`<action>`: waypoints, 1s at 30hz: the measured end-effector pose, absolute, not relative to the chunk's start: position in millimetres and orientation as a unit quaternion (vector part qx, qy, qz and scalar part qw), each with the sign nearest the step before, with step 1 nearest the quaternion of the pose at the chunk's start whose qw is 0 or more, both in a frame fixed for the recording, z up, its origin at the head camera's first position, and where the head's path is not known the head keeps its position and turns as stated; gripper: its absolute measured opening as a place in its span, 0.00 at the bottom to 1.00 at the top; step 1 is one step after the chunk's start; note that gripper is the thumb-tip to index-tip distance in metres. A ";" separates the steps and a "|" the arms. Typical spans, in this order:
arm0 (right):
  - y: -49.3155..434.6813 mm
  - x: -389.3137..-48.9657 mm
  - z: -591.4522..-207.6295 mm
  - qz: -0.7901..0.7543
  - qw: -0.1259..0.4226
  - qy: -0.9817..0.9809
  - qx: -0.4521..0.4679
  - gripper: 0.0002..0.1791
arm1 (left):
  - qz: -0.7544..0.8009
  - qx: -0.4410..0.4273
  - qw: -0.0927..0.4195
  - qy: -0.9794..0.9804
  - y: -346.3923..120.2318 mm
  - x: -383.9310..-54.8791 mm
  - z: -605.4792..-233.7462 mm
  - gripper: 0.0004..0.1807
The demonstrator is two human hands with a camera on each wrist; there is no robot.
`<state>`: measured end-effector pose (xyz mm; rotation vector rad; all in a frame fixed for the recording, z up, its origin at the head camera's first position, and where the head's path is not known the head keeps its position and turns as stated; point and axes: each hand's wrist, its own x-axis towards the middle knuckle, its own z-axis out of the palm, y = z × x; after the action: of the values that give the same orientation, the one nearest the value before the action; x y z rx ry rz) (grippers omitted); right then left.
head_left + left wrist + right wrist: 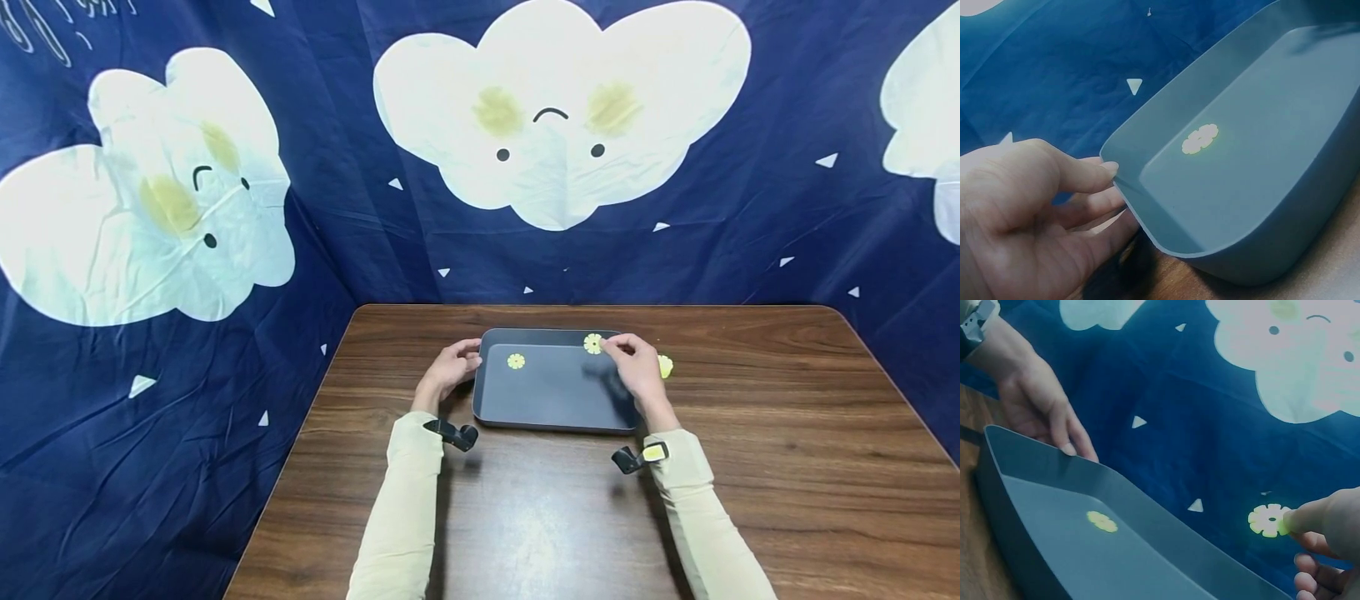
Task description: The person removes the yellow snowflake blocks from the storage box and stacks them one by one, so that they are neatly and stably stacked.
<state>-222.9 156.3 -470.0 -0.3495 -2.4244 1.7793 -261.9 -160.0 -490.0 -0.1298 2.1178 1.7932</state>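
A dark grey rectangular tray (555, 400) sits on the table. My left hand (450, 367) grips its left end; in the left wrist view the thumb (1108, 169) lies at the rim and the other fingers are against the outer wall. Between thumb and forefinger, my right hand (637, 368) pinches a yellow flower-shaped disc (1265, 520) with a hole in its middle and slots round its edge. It is held up over the far right part of the tray. Another such yellow disc (1200, 139) lies flat on the tray floor, toward the left end.
Just right of my right hand, partly hidden behind it, something yellow (666, 367) lies on the wooden table (780, 417). A blue curtain (337, 208) with white clouds hangs behind the table and along its left side. Both wrists wear black camera straps.
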 end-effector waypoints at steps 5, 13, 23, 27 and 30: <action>172.9 -218.8 -466.9 0.584 0.062 -0.796 -0.145 0.18 | 0.633 -0.046 0.184 0.751 -159.8 -261.2 -489.4 0.27; 202.8 -212.5 -468.0 0.576 0.073 -0.793 -0.183 0.20 | 0.630 -0.046 0.180 0.754 -160.2 -261.9 -489.9 0.27; 228.6 -210.0 -480.9 0.583 0.110 -0.774 -0.220 0.16 | 0.632 -0.041 0.180 0.752 -160.7 -262.2 -489.6 0.27; 235.8 -210.4 -486.4 0.579 0.107 -0.772 -0.238 0.16 | 0.630 -0.044 0.178 0.754 -160.3 -262.9 -490.5 0.27; 240.3 -211.2 -491.4 0.569 0.093 -0.776 -0.255 0.17 | 0.628 -0.048 0.178 0.756 -159.9 -262.7 -490.6 0.27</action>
<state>-211.2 240.3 -491.4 -0.7561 -2.3042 1.6887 -262.7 -159.9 -490.6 -0.1361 2.1390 1.7770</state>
